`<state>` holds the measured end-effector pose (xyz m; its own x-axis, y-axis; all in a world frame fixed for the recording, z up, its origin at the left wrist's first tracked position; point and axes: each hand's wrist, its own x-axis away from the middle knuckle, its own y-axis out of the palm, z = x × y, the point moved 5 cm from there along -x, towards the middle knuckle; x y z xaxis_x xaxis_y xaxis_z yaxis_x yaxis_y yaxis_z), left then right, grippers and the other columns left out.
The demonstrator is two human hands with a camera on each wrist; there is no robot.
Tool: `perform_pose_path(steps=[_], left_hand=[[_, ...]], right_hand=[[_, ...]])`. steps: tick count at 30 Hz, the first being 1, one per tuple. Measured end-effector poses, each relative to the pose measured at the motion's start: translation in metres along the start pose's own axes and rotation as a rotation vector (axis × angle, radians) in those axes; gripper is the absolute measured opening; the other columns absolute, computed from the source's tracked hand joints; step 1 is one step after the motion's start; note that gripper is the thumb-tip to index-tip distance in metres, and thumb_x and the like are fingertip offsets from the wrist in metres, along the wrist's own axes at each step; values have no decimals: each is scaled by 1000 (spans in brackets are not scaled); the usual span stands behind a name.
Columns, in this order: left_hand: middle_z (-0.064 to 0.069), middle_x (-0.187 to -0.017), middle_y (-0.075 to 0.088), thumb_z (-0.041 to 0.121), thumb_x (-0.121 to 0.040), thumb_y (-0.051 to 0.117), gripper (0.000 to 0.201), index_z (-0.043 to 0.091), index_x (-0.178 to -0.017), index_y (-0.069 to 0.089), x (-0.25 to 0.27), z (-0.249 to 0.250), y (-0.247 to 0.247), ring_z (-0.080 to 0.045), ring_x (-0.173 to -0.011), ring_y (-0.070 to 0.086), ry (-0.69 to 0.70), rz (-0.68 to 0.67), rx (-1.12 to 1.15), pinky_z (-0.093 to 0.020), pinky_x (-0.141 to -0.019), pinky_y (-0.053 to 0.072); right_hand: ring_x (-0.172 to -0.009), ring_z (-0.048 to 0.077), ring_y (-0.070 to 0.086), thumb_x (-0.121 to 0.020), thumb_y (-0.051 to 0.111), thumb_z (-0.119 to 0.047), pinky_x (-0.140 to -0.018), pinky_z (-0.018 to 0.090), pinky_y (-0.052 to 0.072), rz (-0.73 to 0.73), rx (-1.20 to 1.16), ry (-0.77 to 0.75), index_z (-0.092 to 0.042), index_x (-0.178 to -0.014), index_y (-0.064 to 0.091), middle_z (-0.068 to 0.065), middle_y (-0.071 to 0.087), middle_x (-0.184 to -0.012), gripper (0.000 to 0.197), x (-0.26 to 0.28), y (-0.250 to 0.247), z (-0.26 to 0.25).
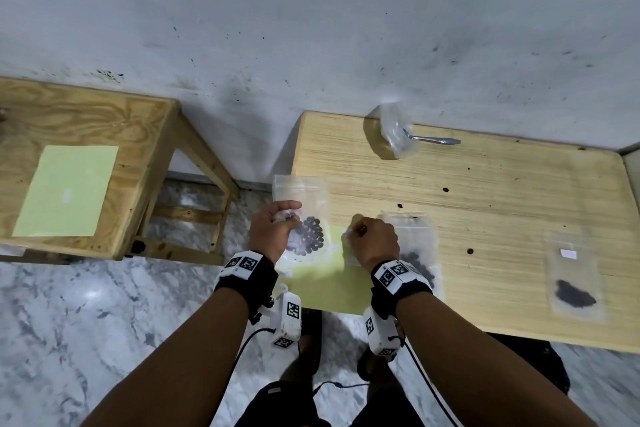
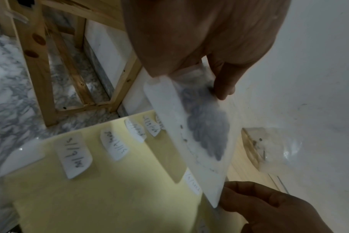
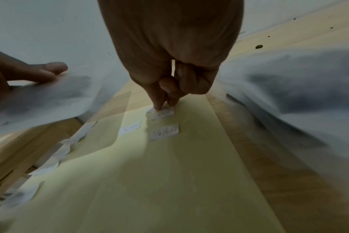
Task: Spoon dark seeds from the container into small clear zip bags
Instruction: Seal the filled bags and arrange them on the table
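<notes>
My left hand (image 1: 291, 215) (image 2: 189, 78) holds a clear zip bag (image 1: 308, 215) (image 2: 201, 126) with a clump of dark seeds (image 1: 310, 236), lifted over the table's left edge. My right hand (image 1: 356, 229) (image 3: 165, 105) pinches a small white written label (image 3: 162, 112) on a pale yellow sheet (image 1: 322, 281) (image 3: 149, 181). A second bag of seeds (image 1: 417, 246) (image 3: 289, 94) lies just right of that hand. A third labelled bag (image 1: 575, 277) lies at the table's right. A metal spoon (image 1: 434, 140) sticks out of a crumpled clear bag (image 1: 394, 130) by the wall.
Several more written labels (image 2: 76, 156) line the yellow sheet's edge. Loose seeds (image 1: 470, 251) dot the wooden table (image 1: 485, 191). A wooden stool (image 1: 145, 135) with a green sheet (image 1: 65, 191) stands to the left, across a gap of marble floor (image 1: 69, 322).
</notes>
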<state>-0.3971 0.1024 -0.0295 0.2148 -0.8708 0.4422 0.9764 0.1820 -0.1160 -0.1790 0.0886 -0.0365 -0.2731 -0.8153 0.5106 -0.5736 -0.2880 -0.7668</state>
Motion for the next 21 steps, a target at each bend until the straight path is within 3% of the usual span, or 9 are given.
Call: perform_pose_path(steps=[7, 12, 15, 18, 21], left_hand=[[2, -88, 71, -3, -85, 69, 16, 9, -95, 74, 6, 0, -2, -6, -79, 65, 36, 40, -7, -11, -66, 51], [12, -91, 69, -2, -84, 70, 23, 18, -94, 73, 12, 8, 2, -6, -81, 64, 78, 72, -16, -19, -72, 52], [10, -92, 69, -4, -84, 69, 24, 17, -95, 71, 12, 9, 2, -11, -84, 63, 71, 92, 19, -27, -77, 54], [8, -90, 67, -5, -84, 68, 23, 14, -98, 71, 15, 13, 0, -8, -80, 63, 92, 96, 2, -29, -78, 55], [1, -92, 66, -10, -83, 66, 29, 15, -100, 65, 21, 19, 3, -5, -74, 64, 132, 70, -19, -21, -65, 56]], right_hand=[[-106, 32, 61, -99, 46, -25, -77, 30, 41, -95, -69, -27, -22, -91, 51, 10, 66, -112, 9, 2, -3, -6], [-99, 33, 63, -97, 47, -27, -79, 35, 51, -121, -156, -40, -17, -92, 54, 10, 67, -104, 14, 3, -7, -5], [-100, 33, 62, -99, 45, -24, -77, 31, 45, -119, -153, -38, -14, -94, 54, 11, 66, -105, 15, 5, -11, -2], [-93, 30, 60, -98, 51, -18, -74, 29, 41, -102, -286, -64, -12, -90, 54, 7, 63, -95, 11, 6, -16, 3], [-73, 27, 59, -90, 63, -12, -64, 29, 43, -55, -579, -90, -9, -80, 58, 13, 69, -91, 11, 9, -26, 7]])
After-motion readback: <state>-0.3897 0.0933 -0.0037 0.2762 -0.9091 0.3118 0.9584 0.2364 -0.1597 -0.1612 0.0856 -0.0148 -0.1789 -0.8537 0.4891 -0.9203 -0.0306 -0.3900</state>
